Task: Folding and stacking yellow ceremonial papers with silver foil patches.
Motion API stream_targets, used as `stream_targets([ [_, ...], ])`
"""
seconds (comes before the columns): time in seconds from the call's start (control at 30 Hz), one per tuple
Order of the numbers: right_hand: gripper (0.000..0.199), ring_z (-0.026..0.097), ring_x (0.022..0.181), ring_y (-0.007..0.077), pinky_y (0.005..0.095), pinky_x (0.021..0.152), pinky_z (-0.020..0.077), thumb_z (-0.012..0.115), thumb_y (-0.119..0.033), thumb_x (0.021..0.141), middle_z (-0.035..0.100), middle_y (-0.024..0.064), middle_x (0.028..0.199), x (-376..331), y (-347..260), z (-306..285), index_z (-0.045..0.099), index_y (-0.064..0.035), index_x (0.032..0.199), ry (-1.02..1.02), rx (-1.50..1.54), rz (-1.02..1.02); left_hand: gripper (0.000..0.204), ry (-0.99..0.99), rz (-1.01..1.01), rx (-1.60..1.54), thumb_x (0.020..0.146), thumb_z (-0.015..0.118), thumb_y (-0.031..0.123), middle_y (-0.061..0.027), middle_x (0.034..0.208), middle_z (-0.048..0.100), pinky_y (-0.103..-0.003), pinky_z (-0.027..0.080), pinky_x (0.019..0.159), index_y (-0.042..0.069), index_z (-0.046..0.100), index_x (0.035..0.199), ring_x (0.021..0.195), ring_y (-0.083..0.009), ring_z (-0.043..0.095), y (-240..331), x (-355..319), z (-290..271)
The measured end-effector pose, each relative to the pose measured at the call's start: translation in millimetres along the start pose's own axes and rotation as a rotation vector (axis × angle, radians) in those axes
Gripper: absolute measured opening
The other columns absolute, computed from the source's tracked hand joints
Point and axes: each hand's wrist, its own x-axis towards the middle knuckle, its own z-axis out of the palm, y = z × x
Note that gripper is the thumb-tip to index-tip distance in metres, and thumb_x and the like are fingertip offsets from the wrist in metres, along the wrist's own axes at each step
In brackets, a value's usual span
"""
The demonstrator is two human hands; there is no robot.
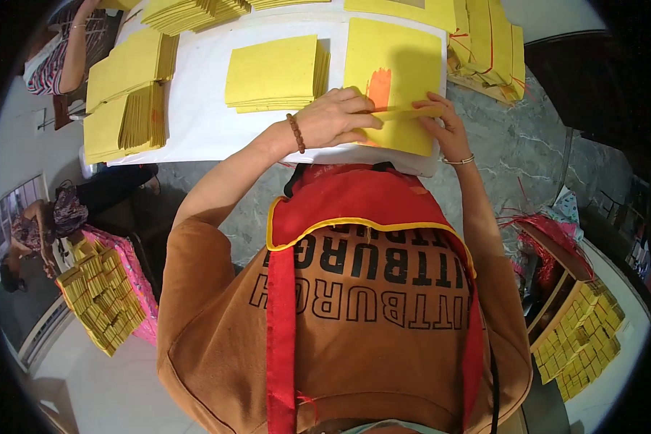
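Note:
A large yellow paper sheet (405, 69) with an orange-red smear lies at the right end of the white table. A narrow yellow fold or strip of paper (410, 113) stands up across its near part. My left hand (340, 119), a brown bead bracelet at the wrist, has its bent fingers on the strip's left end. At the right end, my right hand (447, 126) pinches the strip between thumb and fingers. Left of the sheet sits a neat stack of folded yellow papers (273, 72). What lies beneath my left fingers is hidden.
More yellow paper stacks (126, 119) line the left side of the white table (195, 94). Yellow bundles tied with red string (488, 47) stand beyond its right edge. Heaped yellow bundles (101, 293) lie lower left, others (582, 336) lower right. Another person's arm (76, 47) shows upper left.

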Motion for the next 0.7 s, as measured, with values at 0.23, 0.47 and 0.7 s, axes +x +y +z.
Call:
stream_targets([
  [0.23,0.032,0.046,0.109,0.0207,0.0322,0.092,0.0357,0.060,-0.009,0.076,0.056,0.0076,0.108,-6,6,-2,0.056,-0.0038,0.107,0.060,0.212,0.122,0.010,0.148,-0.464,-0.449,0.088,0.041,0.012,-0.0180,0.109,0.052,-0.035,0.045,0.066,0.002,0.041,0.088,0.072,-0.0299,0.055,1,8,-10],
  [0.47,0.027,0.050,0.100,0.0132,0.0261,0.085,0.0389,0.055,-0.012,0.084,0.055,0.0052,0.108,-6,18,7,0.053,-0.0008,0.109,0.107,0.463,0.250,0.032,0.385,-0.379,-0.788,0.083,0.055,0.014,-0.0175,0.113,0.051,-0.033,0.043,0.082,0.002,0.043,0.110,0.094,-0.0309,0.054,2,8,-4],
  [0.7,0.023,0.052,0.101,0.0154,0.0280,0.085,0.0391,0.055,-0.008,0.083,0.060,0.0043,0.102,-16,-20,-2,0.055,-0.0033,0.106,0.234,0.350,0.167,0.036,0.220,-0.358,-0.275,0.067,0.051,-0.008,-0.0158,0.107,0.055,-0.037,0.041,0.091,0.003,0.055,0.101,0.102,-0.0325,0.050,3,9,-3],
])
